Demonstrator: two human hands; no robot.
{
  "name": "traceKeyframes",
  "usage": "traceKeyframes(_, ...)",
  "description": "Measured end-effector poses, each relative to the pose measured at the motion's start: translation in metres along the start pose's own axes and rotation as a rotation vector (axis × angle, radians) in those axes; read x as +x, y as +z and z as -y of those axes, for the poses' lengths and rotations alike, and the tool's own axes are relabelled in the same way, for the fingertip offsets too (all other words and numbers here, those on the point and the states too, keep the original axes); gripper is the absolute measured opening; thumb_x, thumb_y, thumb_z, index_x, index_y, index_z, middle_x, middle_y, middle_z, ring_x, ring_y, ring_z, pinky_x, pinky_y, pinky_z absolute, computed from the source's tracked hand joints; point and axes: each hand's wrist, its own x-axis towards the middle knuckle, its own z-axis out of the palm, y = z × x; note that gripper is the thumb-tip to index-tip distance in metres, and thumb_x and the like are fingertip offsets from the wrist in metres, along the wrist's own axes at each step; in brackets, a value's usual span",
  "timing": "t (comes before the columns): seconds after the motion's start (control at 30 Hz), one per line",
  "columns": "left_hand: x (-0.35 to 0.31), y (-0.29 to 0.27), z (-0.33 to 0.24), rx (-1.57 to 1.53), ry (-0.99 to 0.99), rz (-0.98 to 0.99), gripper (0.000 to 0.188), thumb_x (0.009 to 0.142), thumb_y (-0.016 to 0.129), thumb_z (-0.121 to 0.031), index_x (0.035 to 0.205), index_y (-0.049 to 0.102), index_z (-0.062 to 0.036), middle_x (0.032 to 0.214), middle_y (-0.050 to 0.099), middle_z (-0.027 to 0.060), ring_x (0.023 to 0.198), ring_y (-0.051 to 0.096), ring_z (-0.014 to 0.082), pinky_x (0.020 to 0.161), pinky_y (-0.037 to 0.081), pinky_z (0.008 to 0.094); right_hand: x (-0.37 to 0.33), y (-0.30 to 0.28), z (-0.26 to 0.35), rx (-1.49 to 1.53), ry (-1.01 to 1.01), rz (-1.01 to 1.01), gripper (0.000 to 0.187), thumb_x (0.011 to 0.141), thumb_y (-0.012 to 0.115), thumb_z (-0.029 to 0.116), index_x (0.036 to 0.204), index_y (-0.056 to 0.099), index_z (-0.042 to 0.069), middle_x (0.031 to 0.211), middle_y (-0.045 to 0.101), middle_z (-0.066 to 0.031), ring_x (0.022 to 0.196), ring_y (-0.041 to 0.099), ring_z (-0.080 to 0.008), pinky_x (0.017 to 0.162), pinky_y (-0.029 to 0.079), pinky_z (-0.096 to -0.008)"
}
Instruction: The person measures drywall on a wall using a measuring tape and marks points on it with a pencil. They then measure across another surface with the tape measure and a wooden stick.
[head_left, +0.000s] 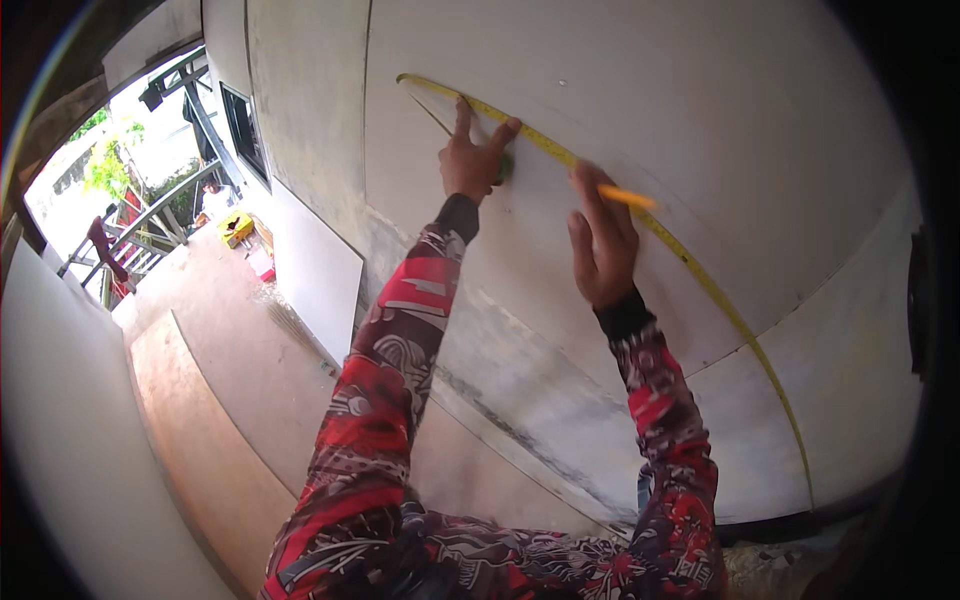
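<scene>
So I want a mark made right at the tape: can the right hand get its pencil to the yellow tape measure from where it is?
Probably yes: the right hand rests on the white board beside the yellow tape measure, the pencil tip beside it, nothing between.

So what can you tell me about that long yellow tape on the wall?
The yellow measuring tape is a thin flat strip pulled out long across the pale wall board. It slants from upper left down to lower right. The left hand presses it near its upper end, over something green. The right hand, holding an orange pencil, rests beside its middle.
</scene>
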Motion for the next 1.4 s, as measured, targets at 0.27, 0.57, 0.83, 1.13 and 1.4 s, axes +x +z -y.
traceKeyframes(0.27, 0.016, 0.004, 0.025, 0.031, 0.141, -0.051, 0.091, 0.074, 0.067, -0.055, 0.144, 0.03, -0.0091, 0.086, 0.066, 0.0262, 0.072, 0.066, 0.038, 0.069, 0.053, 0.0424, 0.042, 0.079, -0.046, 0.069, -0.091, 0.183, 0.048, 0.093, 0.042, 0.009, 0.14, 0.035, -0.001, 0.138, 0.043, -0.0212, 0.13, 0.041, -0.0348, 0.106, 0.034, -0.04)
traceKeyframes(0.57, 0.027, -0.002, 0.039, -0.043, 0.239, -0.024, 0.08, 0.081, 0.063, -0.042, 0.145, 0.029, -0.0086, 0.082, 0.067, 0.0228, 0.07, 0.067, 0.0345, 0.066, 0.053, 0.0399, 0.051, 0.088, -0.054, -0.025, -0.104, 0.164, 0.051, 0.088, 0.043, 0.001, 0.138, 0.038, 0.002, 0.133, 0.045, -0.0207, 0.119, 0.049, -0.0369, 0.096, 0.045, -0.0398)
traceKeyframes(0.83, 0.023, -0.027, 0.047, -0.082, 0.12, 0.112, 0.059, 0.088, 0.048, -0.019, 0.145, 0.032, -0.0154, 0.051, 0.056, 0.0096, 0.04, 0.056, 0.0199, 0.047, 0.049, 0.0323, 0.054, 0.104, -0.061, -0.246, -0.027, 0.09, 0.052, 0.086, 0.056, 0.002, 0.136, 0.043, 0.006, 0.125, 0.05, -0.0169, 0.108, 0.058, -0.0304, 0.082, 0.053, -0.0356)
traceKeyframes(1.13, 0.024, -0.057, 0.07, -0.082, 0.208, 0.302, 0.06, 0.088, 0.049, -0.016, 0.145, 0.03, -0.0144, 0.045, 0.047, 0.0091, 0.043, 0.054, 0.0228, 0.056, 0.05, 0.036, 0.065, 0.115, -0.055, -0.465, 0.144, -0.158, 0.045, 0.081, 0.07, 0.008, 0.124, 0.056, 0.01, 0.102, 0.061, -0.0078, 0.081, 0.066, -0.0184, 0.067, 0.055, -0.0302)
traceKeyframes(1.4, 0.027, -0.093, 0.07, 0.081, 0.574, 0.133, 0.062, 0.083, 0.06, -0.004, 0.14, 0.038, -0.0074, 0.075, 0.05, 0.0089, 0.06, 0.051, 0.0184, 0.054, 0.046, 0.0308, 0.066, 0.111, -0.068, -0.58, 0.077, -0.225, 0.042, 0.077, 0.073, 0.007, 0.117, 0.062, 0.01, 0.094, 0.065, -0.0061, 0.076, 0.067, -0.014, 0.063, 0.055, -0.0282)
